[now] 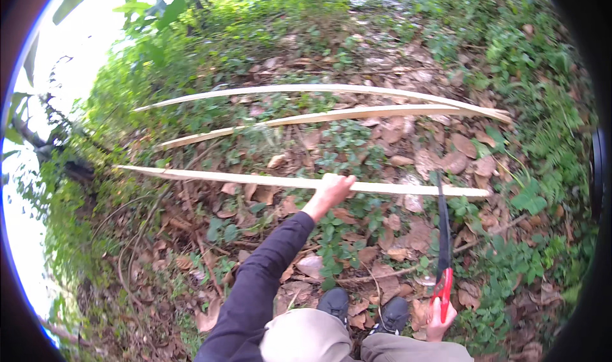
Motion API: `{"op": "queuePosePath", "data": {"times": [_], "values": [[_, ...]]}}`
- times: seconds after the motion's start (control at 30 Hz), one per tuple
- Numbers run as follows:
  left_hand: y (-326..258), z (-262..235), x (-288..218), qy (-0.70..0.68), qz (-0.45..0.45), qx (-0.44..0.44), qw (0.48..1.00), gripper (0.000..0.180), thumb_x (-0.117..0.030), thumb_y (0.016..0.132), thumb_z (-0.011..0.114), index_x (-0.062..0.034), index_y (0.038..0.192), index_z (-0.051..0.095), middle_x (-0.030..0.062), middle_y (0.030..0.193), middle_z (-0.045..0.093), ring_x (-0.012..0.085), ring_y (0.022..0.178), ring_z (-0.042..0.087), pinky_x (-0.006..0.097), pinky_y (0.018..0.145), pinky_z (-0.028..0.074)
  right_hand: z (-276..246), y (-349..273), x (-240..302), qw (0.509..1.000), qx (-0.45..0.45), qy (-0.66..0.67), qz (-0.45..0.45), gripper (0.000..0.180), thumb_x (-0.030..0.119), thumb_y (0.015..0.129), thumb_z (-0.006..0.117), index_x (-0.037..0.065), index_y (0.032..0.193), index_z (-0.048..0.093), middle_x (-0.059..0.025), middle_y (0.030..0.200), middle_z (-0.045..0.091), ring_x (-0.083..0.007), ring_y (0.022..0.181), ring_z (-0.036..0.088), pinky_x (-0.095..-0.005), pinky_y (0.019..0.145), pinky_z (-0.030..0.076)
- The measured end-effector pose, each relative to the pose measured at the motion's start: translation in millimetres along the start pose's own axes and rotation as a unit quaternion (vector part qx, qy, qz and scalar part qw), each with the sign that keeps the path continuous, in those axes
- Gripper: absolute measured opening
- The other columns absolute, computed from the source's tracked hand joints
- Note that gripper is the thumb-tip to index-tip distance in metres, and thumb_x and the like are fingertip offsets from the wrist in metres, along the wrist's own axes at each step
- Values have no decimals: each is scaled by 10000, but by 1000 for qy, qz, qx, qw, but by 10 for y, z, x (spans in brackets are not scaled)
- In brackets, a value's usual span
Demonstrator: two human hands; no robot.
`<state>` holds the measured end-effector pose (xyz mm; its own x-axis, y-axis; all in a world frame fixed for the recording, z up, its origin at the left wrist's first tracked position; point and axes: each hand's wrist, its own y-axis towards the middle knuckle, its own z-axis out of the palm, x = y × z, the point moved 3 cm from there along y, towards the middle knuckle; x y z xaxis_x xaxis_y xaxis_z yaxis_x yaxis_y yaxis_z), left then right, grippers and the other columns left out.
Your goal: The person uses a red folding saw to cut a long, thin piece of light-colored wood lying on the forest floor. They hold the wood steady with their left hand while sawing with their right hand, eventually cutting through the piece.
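Across leaf-littered ground (pixel 417 234), a pale wooden strip (pixel 255 180) runs left to right in front of the person, nearest of three. The left hand (pixel 335 188) is closed around it, a little right of its middle. At near right, the right hand (pixel 440 320) is wrapped around the red handle (pixel 447 279) of a saw (pixel 444 228), whose dark blade points away and crosses the strip close to its right end. Farther off, a middle strip (pixel 306 118) and a far strip (pixel 274 89) converge toward the right. Dark shoes (pixel 392 314) stand at the near edge.
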<state>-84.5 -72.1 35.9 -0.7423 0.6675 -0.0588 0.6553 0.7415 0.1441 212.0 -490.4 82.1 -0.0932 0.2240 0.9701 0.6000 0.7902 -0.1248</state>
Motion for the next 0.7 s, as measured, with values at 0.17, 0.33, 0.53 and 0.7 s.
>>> {"op": "queuePosePath", "data": {"times": [0.17,0.33,0.53,0.7], "values": [[-2,-168,-41,-4,-18,33,999,554,-634,861,678,-90,793,595,116,599,657,318,588,692,445,568,529,189,218,332,996,19,78,-24,185,96,937,651,9,776,621,29,538,501,-66,440,455,-288,433,333],[41,-104,-69,-11,-34,29,999,593,-653,850,685,-74,760,596,141,625,673,350,612,685,469,599,511,567,647,362,989,50,27,-136,211,65,922,630,-3,731,574,12,538,525,-79,432,484,-267,436,352],[39,-110,-118,-1,-27,20,999,587,-648,854,687,-84,735,577,142,614,664,352,604,681,466,596,512,1131,1106,263,984,53,13,-169,221,89,889,673,-6,706,596,-109,534,529,-199,438,541,-357,469,388],[40,-108,-50,13,-25,18,999,584,-646,852,688,-86,728,578,138,622,671,352,606,682,467,595,513,1370,1232,312,977,24,22,-209,215,90,886,676,-11,711,600,-123,543,540,-235,448,554,-371,477,400]]}}
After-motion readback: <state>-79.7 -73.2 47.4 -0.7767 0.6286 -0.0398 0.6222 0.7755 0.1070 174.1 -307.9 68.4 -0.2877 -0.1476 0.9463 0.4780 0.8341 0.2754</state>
